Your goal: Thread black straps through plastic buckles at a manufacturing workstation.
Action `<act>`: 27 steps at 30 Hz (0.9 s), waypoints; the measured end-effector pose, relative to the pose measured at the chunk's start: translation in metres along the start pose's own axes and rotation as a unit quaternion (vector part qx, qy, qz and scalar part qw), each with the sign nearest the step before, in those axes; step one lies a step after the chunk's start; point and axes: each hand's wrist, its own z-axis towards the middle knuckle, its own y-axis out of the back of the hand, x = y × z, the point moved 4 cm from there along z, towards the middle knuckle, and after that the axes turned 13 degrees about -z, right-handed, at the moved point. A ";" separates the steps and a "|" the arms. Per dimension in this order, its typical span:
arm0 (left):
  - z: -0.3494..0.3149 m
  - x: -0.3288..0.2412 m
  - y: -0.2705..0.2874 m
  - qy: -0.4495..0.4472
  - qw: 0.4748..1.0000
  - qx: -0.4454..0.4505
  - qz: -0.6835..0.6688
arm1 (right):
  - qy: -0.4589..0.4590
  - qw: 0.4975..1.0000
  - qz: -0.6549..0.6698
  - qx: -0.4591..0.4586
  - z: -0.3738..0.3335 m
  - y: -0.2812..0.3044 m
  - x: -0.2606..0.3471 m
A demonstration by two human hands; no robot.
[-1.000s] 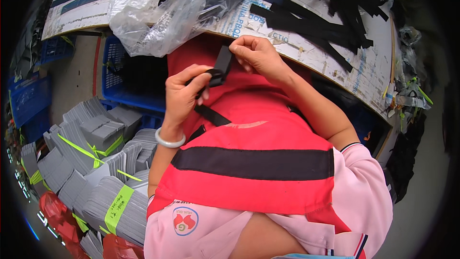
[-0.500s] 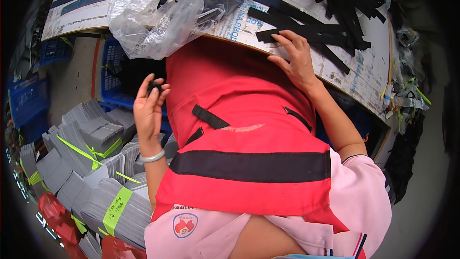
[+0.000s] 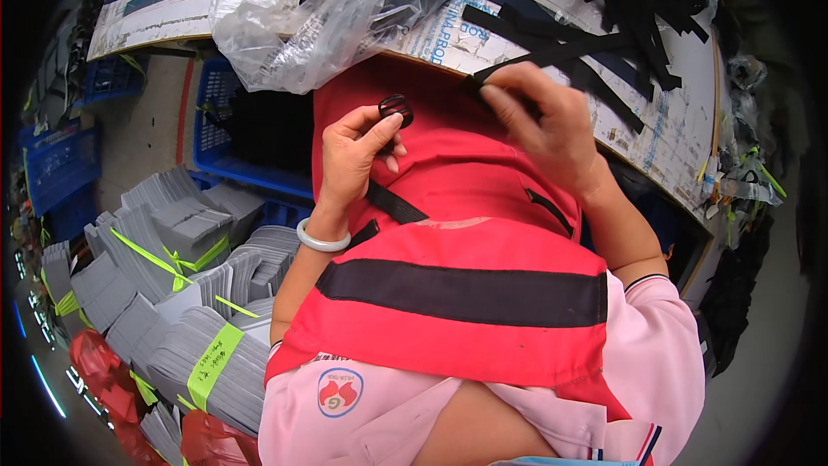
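Note:
Over the lap of the red apron, my left hand pinches a small black plastic strap buckle between thumb and fingers. My right hand is at the table's front edge, its thumb and fingers closed on the end of a black webbing strap. That strap still lies partly across the table. More black straps lie in a loose pile behind my right hand. A short gap separates the buckle from the strap end.
A clear plastic bag with black pieces hangs over the edge of the white table. A blue crate holding dark material stands below. Bundled grey sheets with yellow-green ties are stacked at left, beside red bags.
My left hand has moved right and up, bringing the buckle in front of me. My right hand has taken hold of a strap end and drawn it to the table edge.

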 end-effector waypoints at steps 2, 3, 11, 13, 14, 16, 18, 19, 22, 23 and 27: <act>-0.001 0.000 -0.008 0.037 0.999 0.004 -0.037 | -0.125 0.955 0.205 0.176 -0.006 -0.031 0.008; 0.001 -0.001 -0.015 0.024 0.999 0.006 -0.038 | -0.169 0.929 0.259 0.204 -0.009 -0.047 0.003; -0.003 0.003 -0.015 -0.017 0.997 -0.014 0.076 | -0.314 0.829 0.415 0.206 -0.006 -0.089 -0.019; -0.003 0.001 -0.014 -0.084 0.984 -0.032 0.153 | -0.327 0.817 0.426 0.210 -0.006 -0.091 -0.019; -0.001 0.003 -0.014 -0.084 0.984 -0.032 0.152 | -0.332 0.798 0.461 0.203 -0.006 -0.091 -0.018; 0.000 -0.008 -0.021 -0.273 0.922 -0.028 0.273 | -0.337 0.777 0.494 0.195 -0.006 -0.094 -0.016; -0.002 -0.012 -0.026 -0.291 0.904 -0.018 0.312 | -0.327 0.755 0.548 0.153 -0.005 -0.099 -0.016; -0.003 -0.015 -0.029 -0.310 0.883 -0.010 0.352 | -0.327 0.754 0.548 0.153 -0.005 -0.101 -0.017; -0.003 -0.013 -0.023 -0.271 0.904 -0.025 0.329 | -0.328 0.795 0.486 0.153 -0.005 -0.107 -0.023; -0.003 -0.012 -0.021 -0.271 0.904 -0.025 0.329 | -0.309 0.815 0.468 0.147 -0.005 -0.107 -0.023; -0.006 -0.009 -0.020 -0.336 0.870 0.040 0.359 | -0.288 0.820 0.466 0.168 -0.003 -0.105 -0.022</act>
